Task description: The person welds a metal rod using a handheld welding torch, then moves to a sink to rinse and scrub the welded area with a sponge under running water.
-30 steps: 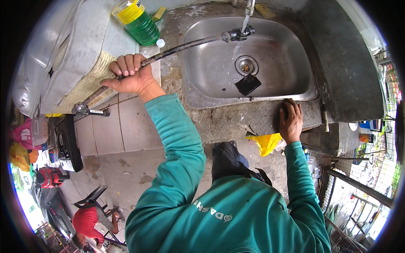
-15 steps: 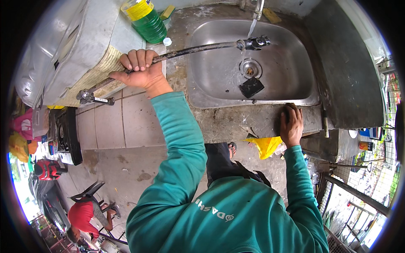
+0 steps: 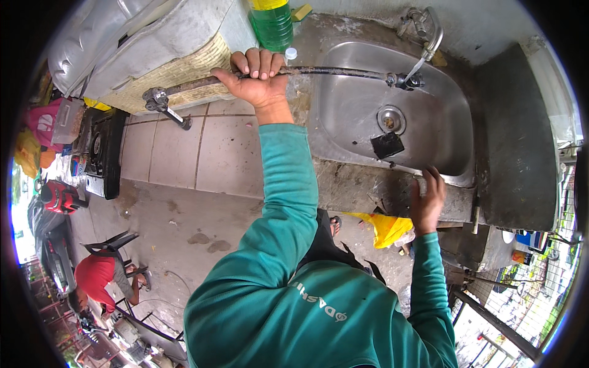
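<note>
pipe (image 3: 319,72) now farther over sink (image 3: 454,98)

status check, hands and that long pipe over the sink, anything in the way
Left hand gripped round the long pipe, far end under the tap stream. Right hand on the sink front rim. Green bottle close behind the pipe.
</note>
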`<state>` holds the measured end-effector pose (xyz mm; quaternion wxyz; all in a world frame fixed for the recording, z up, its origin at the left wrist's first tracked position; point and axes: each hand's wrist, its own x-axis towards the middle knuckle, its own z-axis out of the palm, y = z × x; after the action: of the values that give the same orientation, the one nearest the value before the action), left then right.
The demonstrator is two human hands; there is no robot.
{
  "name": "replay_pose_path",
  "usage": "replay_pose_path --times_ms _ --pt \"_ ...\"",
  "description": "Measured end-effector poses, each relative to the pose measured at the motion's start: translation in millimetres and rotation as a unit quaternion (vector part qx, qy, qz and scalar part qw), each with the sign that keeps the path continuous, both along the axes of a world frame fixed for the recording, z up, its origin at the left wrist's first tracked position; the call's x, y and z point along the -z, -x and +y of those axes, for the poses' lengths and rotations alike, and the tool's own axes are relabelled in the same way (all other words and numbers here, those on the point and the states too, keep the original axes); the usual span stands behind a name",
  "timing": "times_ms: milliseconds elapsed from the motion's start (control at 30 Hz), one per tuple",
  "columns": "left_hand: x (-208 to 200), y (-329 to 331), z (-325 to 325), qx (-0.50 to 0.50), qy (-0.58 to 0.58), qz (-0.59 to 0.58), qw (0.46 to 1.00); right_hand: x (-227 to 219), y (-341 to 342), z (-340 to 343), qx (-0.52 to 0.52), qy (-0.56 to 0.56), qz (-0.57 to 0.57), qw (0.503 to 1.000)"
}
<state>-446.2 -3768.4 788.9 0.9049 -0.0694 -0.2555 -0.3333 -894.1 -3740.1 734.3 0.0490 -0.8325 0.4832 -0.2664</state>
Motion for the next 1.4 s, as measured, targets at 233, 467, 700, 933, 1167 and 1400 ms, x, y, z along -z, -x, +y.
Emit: replay_pose_path --times_ms 233,467,700,933,1167,1400 --pt "4.6 8.2 0.8 -0.007 -0.021 -0.021 1.000 -102.3 -252.4 -24.4 -0.268 0.180 0.001 0.946" --pt "22.7 46.8 39.2 -0.108 -0.344 -0.016 0.933 -88.9 -300.6 -26.8 -0.305 0.005 0.079 0.949" --pt "22.2 19.9 90.9 -0.089 -0.371 -0.244 0.892 -88.3 -312.6 -13.0 -0.324 -0.132 0.122 0.929" --pt "8.7 -41.3 114.5 0.034 -0.152 -0.266 0.951 -131.1 -328.4 6.1 -0.360 -0.246 0.097 0.895" --pt "-2.9 -28.5 115.6 -0.020 -0.353 0.051 0.934 -136.4 -343.4 -6.3 -0.356 -0.271 0.138 0.883" --pt "2.7 -29.5 104.2 -0.010 -0.517 0.136 0.845 -82.7 -331.6 -6.6 -0.350 -0.199 0.063 0.913"
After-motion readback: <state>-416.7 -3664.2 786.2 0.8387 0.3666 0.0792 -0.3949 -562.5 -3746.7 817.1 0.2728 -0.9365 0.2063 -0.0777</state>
